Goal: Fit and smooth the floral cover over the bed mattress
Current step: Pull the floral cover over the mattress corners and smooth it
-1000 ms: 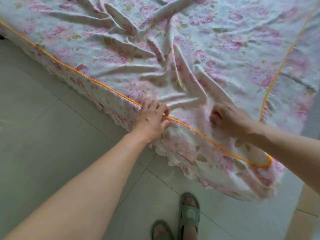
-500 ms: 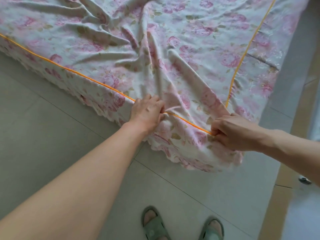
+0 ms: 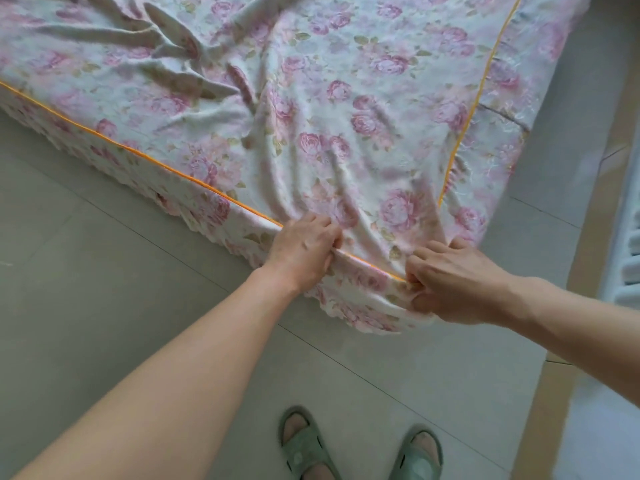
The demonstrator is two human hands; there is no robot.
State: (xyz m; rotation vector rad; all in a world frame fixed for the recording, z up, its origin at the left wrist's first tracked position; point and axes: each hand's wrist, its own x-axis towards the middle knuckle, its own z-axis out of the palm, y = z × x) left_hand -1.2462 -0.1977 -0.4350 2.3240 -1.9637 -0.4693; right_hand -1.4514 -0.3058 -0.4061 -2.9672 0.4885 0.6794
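Note:
The floral cover (image 3: 346, 98), white with pink roses and orange piping (image 3: 173, 171), lies over the bed mattress with deep wrinkles across its upper left and folds running toward the near corner. My left hand (image 3: 304, 247) grips the cover at the piped near edge, fingers curled over the fabric. My right hand (image 3: 453, 282) pinches the cover at the near corner, where the two lines of piping meet, with bunched fabric under its fingers. The skirt of the cover (image 3: 360, 306) hangs below both hands. The mattress itself is hidden under the cloth.
Grey floor tiles (image 3: 104, 323) spread to the left and below the bed. My feet in green sandals (image 3: 304, 445) stand on the tiles near the corner. A tan strip (image 3: 588, 237) and a white ribbed object (image 3: 630, 251) run along the right edge.
The view has shifted right along the bed. My right hand has moved from the top of the cover to the corner piping and taken hold there. My left hand keeps its hold on the edge.

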